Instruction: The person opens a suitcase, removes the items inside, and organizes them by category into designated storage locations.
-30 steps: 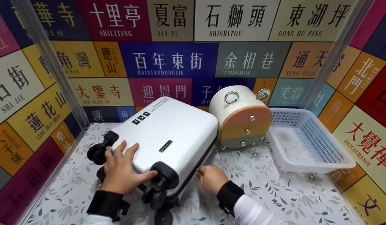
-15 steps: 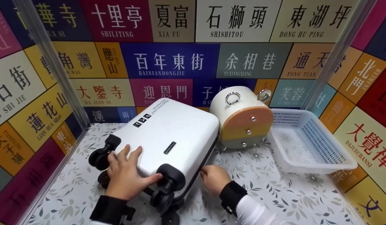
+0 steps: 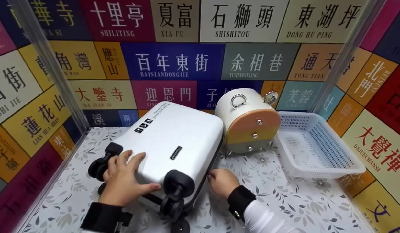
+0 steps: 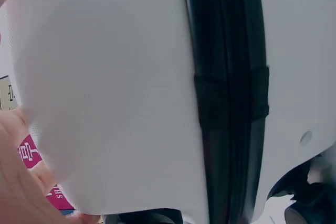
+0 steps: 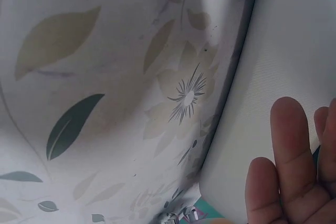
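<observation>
A white hard-shell suitcase (image 3: 183, 132) lies tilted on the patterned tabletop, its black wheels (image 3: 177, 187) towards me. My left hand (image 3: 122, 178) rests spread over its wheeled end, fingers on the top shell and thumb beside the near wheel. The left wrist view shows the dark zipper seam (image 4: 231, 98) running between the two shell halves. At the right-hand seam, my right hand (image 3: 224, 183) has its fingers curled, thumb and forefinger pinching at the zipper; the pull itself is hidden. Its other fingers (image 5: 291, 145) hang beside the white shell in the right wrist view.
A cream drum-shaped box (image 3: 248, 119) with a striped orange, yellow and grey front and metal rings stands close against the suitcase's far right. Right of it sits a white plastic basket (image 3: 319, 171). Printed panels (image 3: 174, 61) wall in the back and sides.
The suitcase's wheeled end has shifted slightly right and turned a little. My left thumb has slid back from the near wheel. My right hand stays at the seam, slightly farther right.
</observation>
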The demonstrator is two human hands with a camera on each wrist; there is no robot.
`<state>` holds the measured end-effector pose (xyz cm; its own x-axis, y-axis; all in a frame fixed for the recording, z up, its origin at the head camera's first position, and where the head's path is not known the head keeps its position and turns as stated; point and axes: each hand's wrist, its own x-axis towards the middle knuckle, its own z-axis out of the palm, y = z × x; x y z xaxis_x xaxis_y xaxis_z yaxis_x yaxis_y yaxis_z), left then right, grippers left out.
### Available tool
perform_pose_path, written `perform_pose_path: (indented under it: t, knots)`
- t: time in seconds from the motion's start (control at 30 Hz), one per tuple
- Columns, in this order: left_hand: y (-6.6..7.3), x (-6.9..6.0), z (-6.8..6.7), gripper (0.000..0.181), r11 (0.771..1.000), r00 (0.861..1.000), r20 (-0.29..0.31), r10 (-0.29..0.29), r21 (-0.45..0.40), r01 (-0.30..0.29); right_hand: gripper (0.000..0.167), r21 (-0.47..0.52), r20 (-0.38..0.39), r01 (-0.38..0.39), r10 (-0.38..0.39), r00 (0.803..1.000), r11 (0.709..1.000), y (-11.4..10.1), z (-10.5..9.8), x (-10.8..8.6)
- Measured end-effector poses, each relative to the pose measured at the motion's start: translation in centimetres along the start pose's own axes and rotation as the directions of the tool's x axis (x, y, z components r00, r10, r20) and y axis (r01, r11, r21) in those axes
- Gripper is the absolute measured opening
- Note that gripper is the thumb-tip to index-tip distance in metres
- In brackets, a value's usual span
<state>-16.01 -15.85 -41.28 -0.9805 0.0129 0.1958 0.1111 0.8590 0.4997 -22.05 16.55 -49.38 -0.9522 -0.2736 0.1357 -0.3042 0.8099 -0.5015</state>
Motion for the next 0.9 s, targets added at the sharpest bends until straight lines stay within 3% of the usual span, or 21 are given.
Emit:
perform_pose_path:
  t: [0.2, 0.53, 0.7, 0.9]
  knots:
    - [-0.8, 0.1, 0.6, 0.126, 1.0, 1.0, 0.004, -0.002, 0.009, 0.002, 0.018, 0.014, 0.017, -0.034, 0.034, 0.999, 0.999, -0.3, -0.2, 0.0]
    - [-0.6, -0.4, 1.5, 0.124, 0.999, 0.999, -0.038, 0.007, 0.039, -0.005, 0.023, 0.021, -0.008, -0.016, 0.016, 1.0, 1.0, -0.6, 0.0, -0.6]
    - [0.1, -0.8, 2.0, 0.124, 0.999, 0.998, -0.057, -0.007, 0.048, 0.01, 0.031, 0.0, -0.005, -0.001, 0.001, 1.0, 1.0, -0.8, -0.2, -1.1]
    - [1.8, -1.8, 2.6, 0.125, 0.998, 0.994, -0.096, -0.043, 0.046, 0.047, 0.032, -0.024, -0.019, 0.023, -0.024, 1.0, 0.999, -0.5, -0.5, -1.2]
